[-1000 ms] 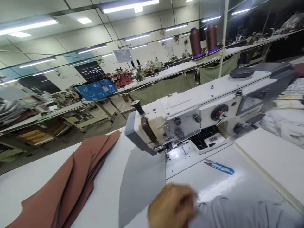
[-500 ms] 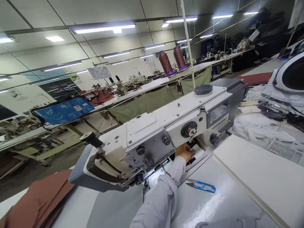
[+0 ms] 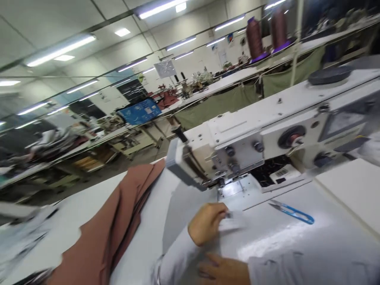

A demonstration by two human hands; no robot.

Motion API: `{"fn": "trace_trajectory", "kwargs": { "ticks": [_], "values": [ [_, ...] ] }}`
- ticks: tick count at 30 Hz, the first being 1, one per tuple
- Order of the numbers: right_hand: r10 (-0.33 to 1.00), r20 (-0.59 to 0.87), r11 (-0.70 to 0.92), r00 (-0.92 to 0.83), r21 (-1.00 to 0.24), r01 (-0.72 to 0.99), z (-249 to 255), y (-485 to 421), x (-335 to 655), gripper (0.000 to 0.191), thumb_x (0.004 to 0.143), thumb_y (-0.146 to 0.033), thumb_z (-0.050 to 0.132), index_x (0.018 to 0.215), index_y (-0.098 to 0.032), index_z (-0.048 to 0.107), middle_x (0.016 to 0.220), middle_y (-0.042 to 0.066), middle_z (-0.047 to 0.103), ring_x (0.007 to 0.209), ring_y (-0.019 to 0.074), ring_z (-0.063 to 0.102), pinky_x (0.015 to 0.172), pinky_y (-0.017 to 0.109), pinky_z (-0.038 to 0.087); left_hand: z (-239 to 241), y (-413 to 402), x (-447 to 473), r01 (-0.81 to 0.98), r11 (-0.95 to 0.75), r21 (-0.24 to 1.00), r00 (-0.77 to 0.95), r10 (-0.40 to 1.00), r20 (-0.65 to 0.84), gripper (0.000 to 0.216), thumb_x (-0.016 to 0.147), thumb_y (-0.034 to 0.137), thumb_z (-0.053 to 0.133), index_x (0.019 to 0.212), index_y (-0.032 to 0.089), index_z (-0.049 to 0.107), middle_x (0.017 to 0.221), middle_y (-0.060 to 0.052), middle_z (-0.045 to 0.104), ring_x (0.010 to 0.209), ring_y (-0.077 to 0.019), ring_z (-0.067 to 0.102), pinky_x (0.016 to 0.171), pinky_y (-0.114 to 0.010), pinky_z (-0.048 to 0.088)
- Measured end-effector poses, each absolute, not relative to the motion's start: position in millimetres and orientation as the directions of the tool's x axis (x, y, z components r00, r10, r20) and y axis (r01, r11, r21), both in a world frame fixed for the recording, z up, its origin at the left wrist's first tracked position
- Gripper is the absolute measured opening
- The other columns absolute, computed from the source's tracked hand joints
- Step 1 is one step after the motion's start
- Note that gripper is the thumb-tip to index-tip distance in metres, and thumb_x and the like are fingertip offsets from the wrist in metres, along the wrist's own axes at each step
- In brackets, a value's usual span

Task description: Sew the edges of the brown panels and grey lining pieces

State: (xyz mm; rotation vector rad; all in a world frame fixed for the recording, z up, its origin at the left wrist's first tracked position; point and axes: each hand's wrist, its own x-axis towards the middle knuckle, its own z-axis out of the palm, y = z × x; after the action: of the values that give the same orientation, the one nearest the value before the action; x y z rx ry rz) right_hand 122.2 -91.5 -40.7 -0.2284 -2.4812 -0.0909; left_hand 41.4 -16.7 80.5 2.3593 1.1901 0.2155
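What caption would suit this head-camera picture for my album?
Left hand pinches a small white label in front of a sewing machine, blue thread snips nearby.

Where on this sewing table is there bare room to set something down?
Bare tabletop lies between the blue snips and the sleeve of the right hand. Another strip runs between the brown fabric and the left hand. It is crowded under the sewing machine head, where the left hand holds a small white piece.
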Motion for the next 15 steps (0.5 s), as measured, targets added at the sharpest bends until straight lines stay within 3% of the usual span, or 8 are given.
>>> {"fn": "trace_trajectory", "kwargs": {
  "ticks": [3,6,8,11,15],
  "values": [
    [0.081,0.703,0.991,-0.707,0.017,0.130,-58,-116,113,0.021,0.091,-0.021,0.040,0.090,-0.015,0.060,0.096,0.001,0.060,0.095,0.0163,0.051,0.078,0.031,0.047,70,-25,-28,0.908,-0.276,0.317,0.339,0.927,-0.163,0.024,0.082,0.014,0.037,0.074,0.019,0.059,0.066,-0.002,0.062,0.062,-0.0158,0.057,0.060,-0.025,0.043],
    [0.043,0.719,0.995,-0.693,0.034,0.098,-65,-135,119,0.027,0.093,-0.023,0.034,0.098,-0.018,0.060,0.110,-0.002,0.056,0.100,0.0178,0.049,0.079,0.033,0.047,44,-27,-55,0.948,-0.212,0.236,0.242,0.964,-0.107,0.022,0.081,0.014,0.039,0.084,0.018,0.060,0.081,-0.006,0.063,0.078,-0.0193,0.058,0.072,-0.030,0.045],
    [0.042,0.698,0.995,-0.715,0.038,0.095,-63,-139,124,0.031,0.094,-0.026,0.030,0.101,-0.019,0.059,0.118,-0.003,0.052,0.104,0.0181,0.048,0.081,0.034,0.047,24,-30,-53,0.924,-0.303,0.233,0.294,0.953,0.076,0.026,0.081,0.014,0.042,0.101,0.016,0.058,0.100,-0.011,0.061,0.094,-0.0232,0.055,0.083,-0.039,0.043],
    [0.037,0.641,0.994,-0.767,0.058,0.096,-52,-137,132,0.031,0.094,-0.026,0.029,0.106,-0.020,0.058,0.123,-0.006,0.049,0.108,0.0168,0.046,0.085,0.033,0.046,2,-41,-44,0.762,-0.596,0.254,0.494,0.788,0.366,0.035,0.082,0.011,0.040,0.116,0.017,0.050,0.115,-0.012,0.056,0.112,-0.0236,0.047,0.093,-0.046,0.040],
    [0.005,0.524,0.996,-0.852,0.077,0.054,-32,-130,139,0.032,0.095,-0.030,0.030,0.112,-0.019,0.055,0.125,-0.006,0.047,0.110,0.0155,0.045,0.086,0.031,0.046,-9,-55,-40,0.627,-0.705,0.332,0.590,0.708,0.389,0.037,0.085,0.009,0.039,0.121,0.017,0.045,0.124,-0.012,0.051,0.123,-0.0216,0.038,0.097,-0.042,0.041]
  ]
}}
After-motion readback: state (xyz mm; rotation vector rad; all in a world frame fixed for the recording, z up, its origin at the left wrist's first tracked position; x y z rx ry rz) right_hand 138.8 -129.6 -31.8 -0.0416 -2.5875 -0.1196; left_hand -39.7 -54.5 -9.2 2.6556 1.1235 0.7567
